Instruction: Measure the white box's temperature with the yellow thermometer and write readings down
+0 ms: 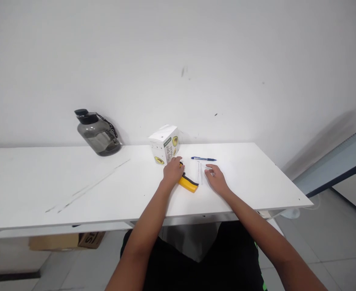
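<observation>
A yellow tool with a black grip [189, 183] lies flat on the white table [75, 182], slanting from under the left hand toward the near edge. Its body is bright yellow, with a dark band along the upper side; the end nearer the person is rounded, and the far end is hidden beneath the fingers, so what kind of tool it is cannot be told.

The left hand [172, 171] rests on top of that far end, fingers curled over it, though whether they actually clamp it is not clear. Just to the right of the tool, the right hand [216, 178] lies palm down and relaxed, fingers spread flat on a clear ruler [200, 171] that is faint against the table.

Just beyond the right hand's fingertips a blue pen [203, 159] lies sideways. Right behind the left hand stands a small white carton printed with avocados [165, 144], tilted slightly. Well off to the left of both hands, by the wall, sits a smoky grey water jug with a black cap [97, 132].
</observation>
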Available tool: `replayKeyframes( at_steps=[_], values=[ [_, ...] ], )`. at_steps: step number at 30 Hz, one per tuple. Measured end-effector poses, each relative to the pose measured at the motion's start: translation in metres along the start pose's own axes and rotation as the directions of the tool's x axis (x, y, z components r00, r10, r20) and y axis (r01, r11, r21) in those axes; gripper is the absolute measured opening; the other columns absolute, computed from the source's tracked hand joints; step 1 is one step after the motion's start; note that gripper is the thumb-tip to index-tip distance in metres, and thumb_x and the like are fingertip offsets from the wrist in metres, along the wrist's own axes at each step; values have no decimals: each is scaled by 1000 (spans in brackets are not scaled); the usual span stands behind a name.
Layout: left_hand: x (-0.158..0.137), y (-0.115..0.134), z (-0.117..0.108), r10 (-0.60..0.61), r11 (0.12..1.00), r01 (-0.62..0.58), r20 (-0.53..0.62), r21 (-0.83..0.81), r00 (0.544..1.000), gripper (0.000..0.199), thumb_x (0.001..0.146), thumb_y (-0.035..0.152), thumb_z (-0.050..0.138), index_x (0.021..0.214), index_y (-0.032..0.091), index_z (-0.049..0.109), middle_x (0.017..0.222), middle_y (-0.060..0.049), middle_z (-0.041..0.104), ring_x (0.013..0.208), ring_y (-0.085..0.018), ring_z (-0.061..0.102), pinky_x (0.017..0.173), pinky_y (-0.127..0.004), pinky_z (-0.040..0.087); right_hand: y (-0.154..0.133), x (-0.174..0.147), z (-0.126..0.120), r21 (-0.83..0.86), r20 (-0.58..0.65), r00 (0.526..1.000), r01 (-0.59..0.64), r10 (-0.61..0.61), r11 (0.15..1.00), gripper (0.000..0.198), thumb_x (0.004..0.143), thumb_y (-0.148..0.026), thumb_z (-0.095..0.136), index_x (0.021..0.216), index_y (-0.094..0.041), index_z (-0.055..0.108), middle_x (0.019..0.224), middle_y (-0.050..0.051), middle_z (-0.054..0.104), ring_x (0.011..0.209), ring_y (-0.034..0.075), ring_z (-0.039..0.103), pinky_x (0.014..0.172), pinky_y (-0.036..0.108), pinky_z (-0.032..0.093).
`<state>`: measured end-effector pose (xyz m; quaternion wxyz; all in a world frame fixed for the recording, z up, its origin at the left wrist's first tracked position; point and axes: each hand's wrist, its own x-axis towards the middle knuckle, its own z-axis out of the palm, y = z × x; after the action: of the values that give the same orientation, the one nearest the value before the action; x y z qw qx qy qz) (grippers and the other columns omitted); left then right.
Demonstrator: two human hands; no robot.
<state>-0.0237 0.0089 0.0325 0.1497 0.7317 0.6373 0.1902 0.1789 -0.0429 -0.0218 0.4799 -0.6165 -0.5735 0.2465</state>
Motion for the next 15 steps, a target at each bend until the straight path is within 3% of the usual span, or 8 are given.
replayKeyframes(
  at_steps=[5, 9, 12, 15],
  values=[
    [1, 1, -1, -107, 994, 106, 30, 35, 994, 58, 90, 39, 50, 143, 20, 38, 129, -14, 63, 116, -33, 60, 88, -42, 48, -5, -2, 0, -5, -1, 1000, 9, -9, 1000, 39, 87, -47, 50, 113, -21, 62, 122, 9, 64, 97, 22, 63, 84, 40, 51],
    [3, -1, 4, -63, 998, 63, 6, 12, 998, 54, 91, 37, 48, 141, 22, 40, 122, -13, 66, 111, -32, 63, 86, -40, 48, -10, -10, -4, -42, 28, 987, 161, -160, 986, 36, 91, -45, 44, 106, -20, 65, 109, 9, 69, 89, 21, 64, 76, 36, 51],
    [3, -1, 8, -33, 996, 27, -66, -85, 997, 51, 90, 37, 51, 139, 24, 43, 123, -11, 67, 112, -31, 63, 89, -41, 48, -22, -11, -12, -88, 192, 924, 352, -330, 932, 36, 92, -44, 45, 110, -21, 66, 107, 9, 70, 90, 21, 65, 79, 36, 50],
    [3, 1, 9, -9, 964, -39, -177, -262, 984, 49, 89, 38, 52, 136, 25, 45, 131, -8, 63, 118, -29, 61, 95, -41, 47, -46, -2, -18, -147, 450, 855, 354, -256, 924, 46, 91, -48, 50, 129, -23, 58, 119, 9, 68, 102, 21, 64, 87, 36, 49]
  ],
)
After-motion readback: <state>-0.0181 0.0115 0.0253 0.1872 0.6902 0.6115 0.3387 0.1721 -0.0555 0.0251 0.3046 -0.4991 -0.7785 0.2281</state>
